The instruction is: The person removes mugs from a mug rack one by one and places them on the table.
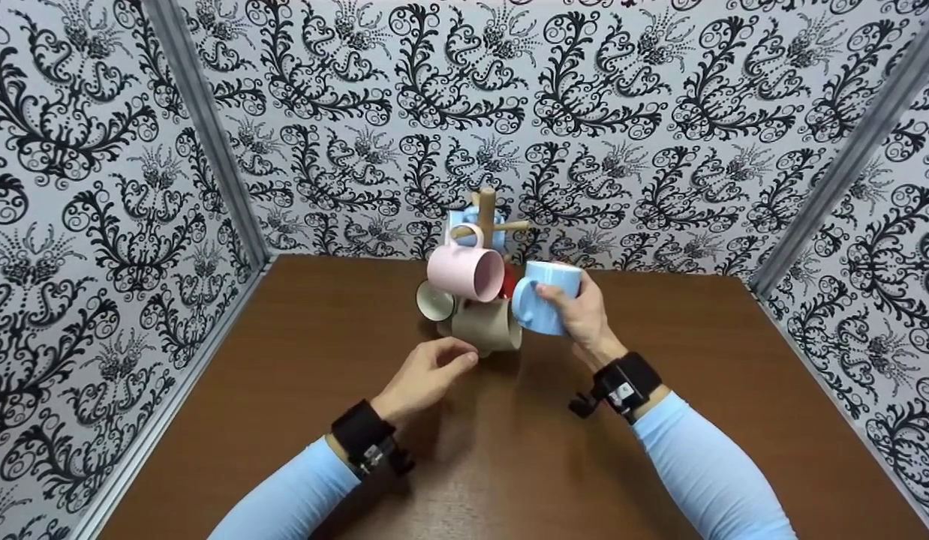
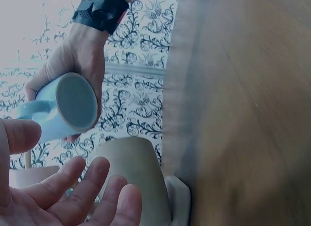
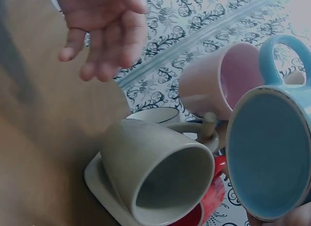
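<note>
My right hand (image 1: 590,319) grips a light blue mug (image 1: 548,304) by its body, just right of the wooden mug tree (image 1: 488,201). The mug's handle points left, and its round base shows in the right wrist view. My left hand (image 1: 427,373) holds nothing; its fingers are loosely bent, near the lower front of a beige mug (image 1: 485,328). That beige mug lies on its side low on the tree, with its handle by a peg (image 3: 209,121) in the right wrist view. Above it a pink mug (image 1: 461,271) hangs from an upper peg by its handle.
A white mug with a dark rim (image 1: 435,301) is on the tree's left side. Behind the front mugs are a red mug (image 3: 212,201) and another blue mug (image 1: 460,218). The pale stand base (image 3: 99,180) rests on the brown table (image 1: 299,337). Patterned walls (image 1: 584,112) enclose it.
</note>
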`<state>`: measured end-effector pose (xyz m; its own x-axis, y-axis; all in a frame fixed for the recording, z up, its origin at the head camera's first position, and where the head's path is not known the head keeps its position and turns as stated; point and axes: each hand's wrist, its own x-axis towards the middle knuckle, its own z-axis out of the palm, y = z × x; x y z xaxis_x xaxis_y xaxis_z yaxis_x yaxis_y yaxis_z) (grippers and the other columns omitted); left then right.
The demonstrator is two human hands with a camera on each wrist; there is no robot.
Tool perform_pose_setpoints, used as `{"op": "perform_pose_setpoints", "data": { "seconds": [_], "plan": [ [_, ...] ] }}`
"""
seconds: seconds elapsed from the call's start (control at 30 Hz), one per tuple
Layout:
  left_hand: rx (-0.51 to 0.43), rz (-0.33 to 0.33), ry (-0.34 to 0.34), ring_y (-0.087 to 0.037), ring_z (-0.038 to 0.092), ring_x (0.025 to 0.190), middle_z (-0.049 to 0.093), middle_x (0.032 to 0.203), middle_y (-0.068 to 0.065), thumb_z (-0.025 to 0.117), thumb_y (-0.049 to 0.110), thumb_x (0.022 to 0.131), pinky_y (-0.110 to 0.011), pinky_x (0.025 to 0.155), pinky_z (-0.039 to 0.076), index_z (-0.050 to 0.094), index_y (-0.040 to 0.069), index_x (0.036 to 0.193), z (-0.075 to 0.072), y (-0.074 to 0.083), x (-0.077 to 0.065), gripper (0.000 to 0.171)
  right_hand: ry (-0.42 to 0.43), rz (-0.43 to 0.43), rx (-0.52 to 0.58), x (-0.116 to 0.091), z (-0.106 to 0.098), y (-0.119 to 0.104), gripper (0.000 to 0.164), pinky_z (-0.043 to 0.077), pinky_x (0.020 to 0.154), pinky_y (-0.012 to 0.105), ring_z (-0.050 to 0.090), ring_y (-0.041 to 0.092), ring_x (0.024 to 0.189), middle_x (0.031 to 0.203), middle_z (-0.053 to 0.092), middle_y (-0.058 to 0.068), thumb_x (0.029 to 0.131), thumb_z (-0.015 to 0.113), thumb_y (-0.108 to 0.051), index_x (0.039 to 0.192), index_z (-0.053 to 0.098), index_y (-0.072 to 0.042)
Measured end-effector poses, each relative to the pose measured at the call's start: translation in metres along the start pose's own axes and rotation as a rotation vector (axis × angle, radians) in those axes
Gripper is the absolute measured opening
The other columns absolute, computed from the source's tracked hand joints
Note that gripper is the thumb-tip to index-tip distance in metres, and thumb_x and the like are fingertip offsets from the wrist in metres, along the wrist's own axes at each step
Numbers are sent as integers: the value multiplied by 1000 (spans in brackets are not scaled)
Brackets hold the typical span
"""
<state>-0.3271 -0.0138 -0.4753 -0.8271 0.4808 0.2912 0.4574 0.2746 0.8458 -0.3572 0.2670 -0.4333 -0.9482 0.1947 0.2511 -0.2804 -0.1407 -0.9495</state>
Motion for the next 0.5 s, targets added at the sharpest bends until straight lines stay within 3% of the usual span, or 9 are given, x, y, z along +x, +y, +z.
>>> {"op": "perform_pose_setpoints", "data": {
  "seconds": [0.17,0.4,0.5],
  "plan": [
    [-78,18,-10,-20,69,91,75,110,-5,64,32,107,-39,77,60,74,10,120,5,10,6,28,-16,-62,-30,-6,4,7,63,60,83,36,67,23,96,115,68,12,81,80,0,139,55,2],
    [-178,-5,-10,-21,67,93,71,101,-4,63,32,107,-54,77,62,71,7,124,9,20,12,31,-52,-121,-86,-14,7,16,70,57,86,33,66,21,100,117,68,12,78,81,6,141,50,7],
    [-189,-3,-8,-23,68,94,71,103,-5,63,33,107,-55,76,62,69,6,128,10,22,14,35,-84,-148,-115,-18,8,18,72,57,87,33,67,22,101,118,68,13,77,82,7,141,50,6]
  ]
}}
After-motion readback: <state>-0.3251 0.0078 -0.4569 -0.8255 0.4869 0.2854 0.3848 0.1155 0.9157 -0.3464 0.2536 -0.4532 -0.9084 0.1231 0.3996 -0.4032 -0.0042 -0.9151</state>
